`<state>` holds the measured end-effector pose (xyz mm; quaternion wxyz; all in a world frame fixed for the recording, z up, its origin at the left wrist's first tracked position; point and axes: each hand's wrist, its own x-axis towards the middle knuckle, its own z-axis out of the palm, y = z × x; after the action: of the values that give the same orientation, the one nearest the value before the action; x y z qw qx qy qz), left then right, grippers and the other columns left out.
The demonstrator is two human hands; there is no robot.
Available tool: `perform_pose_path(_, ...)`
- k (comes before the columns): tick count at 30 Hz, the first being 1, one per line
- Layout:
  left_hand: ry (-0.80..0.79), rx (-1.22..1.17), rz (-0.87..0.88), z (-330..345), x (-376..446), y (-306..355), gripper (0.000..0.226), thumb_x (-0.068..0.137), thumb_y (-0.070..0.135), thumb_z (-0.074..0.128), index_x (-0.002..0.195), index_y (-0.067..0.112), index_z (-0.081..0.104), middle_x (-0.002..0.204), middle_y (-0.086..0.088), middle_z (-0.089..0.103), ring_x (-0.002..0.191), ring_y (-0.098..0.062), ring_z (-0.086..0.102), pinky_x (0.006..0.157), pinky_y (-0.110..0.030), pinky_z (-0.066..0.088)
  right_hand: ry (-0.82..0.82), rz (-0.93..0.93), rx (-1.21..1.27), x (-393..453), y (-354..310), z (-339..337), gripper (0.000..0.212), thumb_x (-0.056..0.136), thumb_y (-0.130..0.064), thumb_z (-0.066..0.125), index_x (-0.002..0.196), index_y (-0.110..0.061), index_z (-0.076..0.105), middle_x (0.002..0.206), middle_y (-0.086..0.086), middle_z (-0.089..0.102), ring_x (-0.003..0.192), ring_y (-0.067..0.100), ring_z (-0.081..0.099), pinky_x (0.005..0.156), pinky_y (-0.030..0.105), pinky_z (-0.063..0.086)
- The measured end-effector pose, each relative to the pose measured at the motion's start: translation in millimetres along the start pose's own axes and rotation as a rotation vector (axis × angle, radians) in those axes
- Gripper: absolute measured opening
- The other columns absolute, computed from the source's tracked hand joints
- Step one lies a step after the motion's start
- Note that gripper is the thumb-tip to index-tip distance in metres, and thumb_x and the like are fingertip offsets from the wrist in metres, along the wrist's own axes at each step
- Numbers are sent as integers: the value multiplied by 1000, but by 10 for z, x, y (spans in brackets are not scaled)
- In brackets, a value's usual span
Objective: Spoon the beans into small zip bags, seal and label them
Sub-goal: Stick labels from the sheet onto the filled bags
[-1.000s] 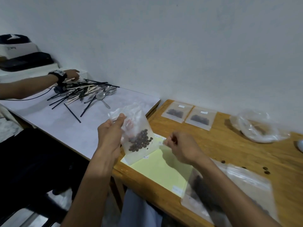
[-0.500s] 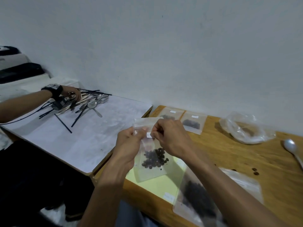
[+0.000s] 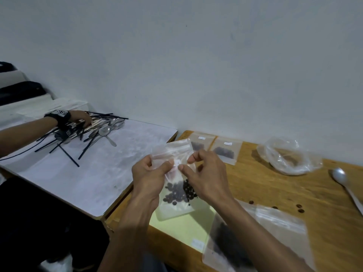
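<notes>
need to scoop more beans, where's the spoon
In the head view the spoon lies on the wooden table at the far right, just right of the crumpled plastic bag, beyond the right hand.

Single head-worn view; looks forward and down, close over wooden table [image 3: 275, 185].

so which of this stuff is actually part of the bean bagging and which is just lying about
Part of the job:
- small zip bag with beans, held by left hand and right hand
- white label on it
- two finished bags
- big bean bag
- spoon
- yellow label sheet

Lying about:
- crumpled plastic bag
- cutlery pile under another person's hand
- loose beans
</notes>
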<state>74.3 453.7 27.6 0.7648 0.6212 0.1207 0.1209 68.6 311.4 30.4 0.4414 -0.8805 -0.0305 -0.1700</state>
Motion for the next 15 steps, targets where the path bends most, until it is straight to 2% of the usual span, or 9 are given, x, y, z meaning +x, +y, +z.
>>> perform_pose_path(2, -5, 0, -3, 33, 72, 27, 24, 80, -1, 80, 101, 8, 72, 93, -13, 79, 82, -28, 78, 72, -37, 63, -64, 9, 56, -10, 51, -69, 16, 83, -36, 77, 93, -31, 65, 91, -13, 63, 73, 5, 59, 67, 29, 53)
perform_pose_path(4, -25, 32, -4, 77, 167, 47, 26, 79, 0, 82, 102, 8, 73, 93, -12, 79, 85, -29, 77, 82, -45, 63, -147, 64, 176, -4, 111, -151, 18, 85, -24, 78, 99, -30, 69, 89, -12, 67, 64, 4, 63, 62, 27, 56)
perform_pose_path(6, -60, 89, 6, 145, 254, 66, 27, 78, 3, 84, 101, 9, 72, 93, -10, 80, 88, -29, 77, 88, -47, 61, -169, 127, 301, 52, 175, -209, 21, 85, -18, 80, 101, -29, 71, 92, -11, 69, 68, 9, 68, 67, 33, 61)
perform_pose_path(8, -110, 125, 7, 245, 320, 75, 35, 77, 7, 85, 107, 9, 69, 97, -10, 79, 89, -27, 76, 82, -42, 62, -121, 180, 376, 151, 244, -224, 23, 83, -18, 81, 101, -30, 72, 95, -10, 70, 79, 21, 71, 71, 38, 63)
perform_pose_path(11, -190, 232, 20, 414, 394, 37, 56, 71, 9, 90, 116, 15, 58, 103, -8, 73, 85, -21, 74, 61, -27, 59, 41, 235, 461, 363, 377, -206, 25, 80, -13, 83, 98, -27, 73, 95, -10, 72, 86, 26, 72, 77, 43, 63)
perform_pose_path(13, -248, 354, 67, 542, 486, -10, 64, 66, 10, 93, 118, 18, 56, 103, -1, 67, 85, -11, 69, 61, -19, 55, 143, 263, 433, 548, 487, -208, 25, 79, -14, 84, 97, -27, 72, 98, -9, 71, 92, 20, 69, 83, 41, 61)
perform_pose_path(15, -311, 489, 111, 687, 628, -50, 61, 68, 14, 93, 119, 17, 61, 105, 4, 63, 87, -2, 62, 64, -14, 52, 182, 297, 347, 745, 598, -215, 28, 79, -18, 84, 102, -25, 71, 103, -6, 71, 97, 15, 66, 89, 39, 59)
